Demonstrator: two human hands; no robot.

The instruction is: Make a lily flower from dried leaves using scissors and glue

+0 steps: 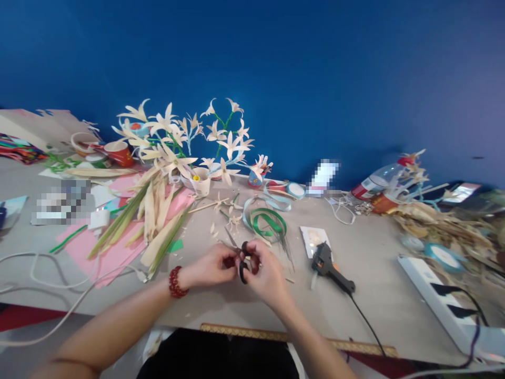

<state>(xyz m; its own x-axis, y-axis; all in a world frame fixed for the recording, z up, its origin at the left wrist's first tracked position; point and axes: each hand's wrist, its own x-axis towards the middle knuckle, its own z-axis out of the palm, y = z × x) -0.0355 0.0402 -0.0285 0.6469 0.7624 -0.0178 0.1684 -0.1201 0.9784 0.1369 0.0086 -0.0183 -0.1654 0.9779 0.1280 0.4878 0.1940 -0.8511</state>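
My right hand (266, 271) is closed round the black handles of a pair of scissors (243, 269), whose blades point up and to the left. Close against it, my left hand (215, 266) has its thumb and fingers pinched together near the blades. Whatever it pinches is too small to make out. A red bead bracelet (178, 281) circles the left wrist. Just beyond the hands lie small cut flower pieces (233, 218) and a coil of green ribbon (272, 221). Pale corn husks (155, 210) are spread to the left on pink paper (114, 263).
White husk flowers (173, 158) stand in a cup (202, 184) at the back. A black glue gun (331, 268) lies right of my hands, its cord running to the front edge. Farther right are a power strip (434, 305) and a husk pile (442, 231). White cables (67, 287) cross the left side.
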